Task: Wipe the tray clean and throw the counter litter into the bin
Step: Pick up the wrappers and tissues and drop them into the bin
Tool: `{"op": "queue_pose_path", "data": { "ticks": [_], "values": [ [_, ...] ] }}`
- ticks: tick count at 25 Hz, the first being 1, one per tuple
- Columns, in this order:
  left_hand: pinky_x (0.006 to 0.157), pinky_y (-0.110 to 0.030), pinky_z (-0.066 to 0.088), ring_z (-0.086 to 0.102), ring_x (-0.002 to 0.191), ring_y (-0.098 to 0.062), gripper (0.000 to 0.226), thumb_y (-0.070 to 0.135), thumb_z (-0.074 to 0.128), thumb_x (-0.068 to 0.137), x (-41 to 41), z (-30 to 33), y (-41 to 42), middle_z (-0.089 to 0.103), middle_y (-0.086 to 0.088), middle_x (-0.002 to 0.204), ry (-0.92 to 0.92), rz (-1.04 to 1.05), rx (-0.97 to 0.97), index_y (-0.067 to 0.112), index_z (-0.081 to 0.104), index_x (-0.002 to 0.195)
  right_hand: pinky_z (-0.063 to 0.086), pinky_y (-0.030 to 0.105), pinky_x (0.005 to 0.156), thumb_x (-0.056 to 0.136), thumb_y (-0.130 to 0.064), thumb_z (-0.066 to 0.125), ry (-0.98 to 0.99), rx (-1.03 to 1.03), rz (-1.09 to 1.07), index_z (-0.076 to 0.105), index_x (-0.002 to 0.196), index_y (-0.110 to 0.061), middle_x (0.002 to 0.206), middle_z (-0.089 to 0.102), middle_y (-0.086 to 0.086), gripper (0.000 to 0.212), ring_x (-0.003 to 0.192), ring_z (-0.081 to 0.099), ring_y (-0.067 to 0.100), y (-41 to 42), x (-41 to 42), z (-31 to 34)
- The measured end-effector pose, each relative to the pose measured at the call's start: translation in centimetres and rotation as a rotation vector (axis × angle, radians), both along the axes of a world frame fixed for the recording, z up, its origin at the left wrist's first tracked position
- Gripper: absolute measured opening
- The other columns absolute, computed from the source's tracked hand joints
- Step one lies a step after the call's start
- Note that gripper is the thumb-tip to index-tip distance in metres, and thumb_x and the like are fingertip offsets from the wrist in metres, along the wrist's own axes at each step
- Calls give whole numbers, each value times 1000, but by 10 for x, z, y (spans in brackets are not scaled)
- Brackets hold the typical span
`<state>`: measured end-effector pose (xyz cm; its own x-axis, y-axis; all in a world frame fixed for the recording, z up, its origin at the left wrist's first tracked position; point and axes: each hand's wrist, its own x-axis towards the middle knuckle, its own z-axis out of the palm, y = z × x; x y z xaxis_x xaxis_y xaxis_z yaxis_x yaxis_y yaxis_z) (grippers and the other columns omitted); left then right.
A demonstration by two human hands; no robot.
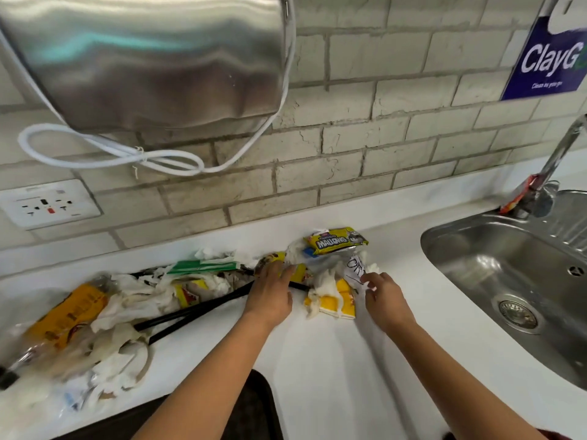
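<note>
Fingers (287, 270) of the left hand (270, 293) lie spread on litter (203, 290); right hand (386, 298) pinches tissue (368, 282)

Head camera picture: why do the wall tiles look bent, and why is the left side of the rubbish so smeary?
In the head view, the wide-angle lens bows the tile wall; the litter pile at left is smeared by motion blur; the steel dispenser carries streaky glare; the Mallows packet near centre stays sharp.

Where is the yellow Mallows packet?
In the head view, the yellow Mallows packet lies on the white counter near the brick wall, left of the sink, just beyond the right hand.
</note>
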<state>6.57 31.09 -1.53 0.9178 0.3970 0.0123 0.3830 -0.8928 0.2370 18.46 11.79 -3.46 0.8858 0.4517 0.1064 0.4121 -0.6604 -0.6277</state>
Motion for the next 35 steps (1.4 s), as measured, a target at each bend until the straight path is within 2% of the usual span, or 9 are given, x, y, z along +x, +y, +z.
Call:
{"op": "queue_pose_path", "data": {
  "ticks": [4,6,10,13,18,21,25,31,35],
  "values": [
    [118,-39,16,3,145,-26,71,9,45,90,24,-5,23,5,-2,157,107,-56,83,26,10,149,37,38,99,95,-19,40,-34,-299,141,28,144,-28,152,24,0,52,127,33,32,18,21,-6],
    [116,-40,17,10,144,-25,68,11,45,90,32,-10,29,14,0,156,150,-55,76,29,14,148,39,37,96,95,-29,42,-27,-369,129,35,141,-30,151,28,-1,46,123,36,32,21,25,-13],
    [112,-36,20,28,137,-19,48,17,35,97,33,-22,37,34,7,148,122,-65,82,34,34,141,41,32,84,90,-15,51,-94,-183,23,65,109,-13,128,56,5,23,103,48,31,20,19,-25],
    [112,-33,20,32,136,-16,45,18,34,98,30,-20,40,37,10,147,25,-52,27,36,37,139,42,33,74,86,-3,51,-116,-64,-55,67,93,-8,105,64,10,19,91,52,32,16,14,-29],
    [107,-33,32,45,127,-18,41,18,41,97,13,-4,40,51,5,138,-187,-11,-62,29,44,136,37,31,69,80,8,53,-128,147,-161,58,83,4,89,54,20,7,80,54,39,6,3,-23],
    [103,-31,37,49,123,-20,39,20,46,96,1,8,35,55,0,134,-253,-4,-93,27,49,134,34,26,74,79,10,48,-76,190,-164,55,105,2,99,52,20,28,89,53,36,-6,-5,-13],
    [102,-27,39,49,125,-19,39,16,49,95,-7,14,23,54,1,135,-233,-111,-210,25,51,132,38,27,90,83,6,43,114,65,-135,38,140,-20,104,37,9,63,87,46,23,-17,-12,-8],
    [91,-17,42,55,117,-15,40,9,38,97,-12,3,14,59,1,129,-80,-102,-335,28,60,124,41,38,94,84,-6,53,13,-212,-139,57,122,-16,145,32,12,40,118,42,39,-31,-8,-19],
    [89,-11,34,56,117,-17,37,2,40,95,-13,10,3,61,-1,127,-355,-31,-354,18,64,119,41,37,77,81,-2,52,30,-154,-140,57,99,-1,107,62,22,19,96,53,41,-36,-3,-20]
  ]
}}
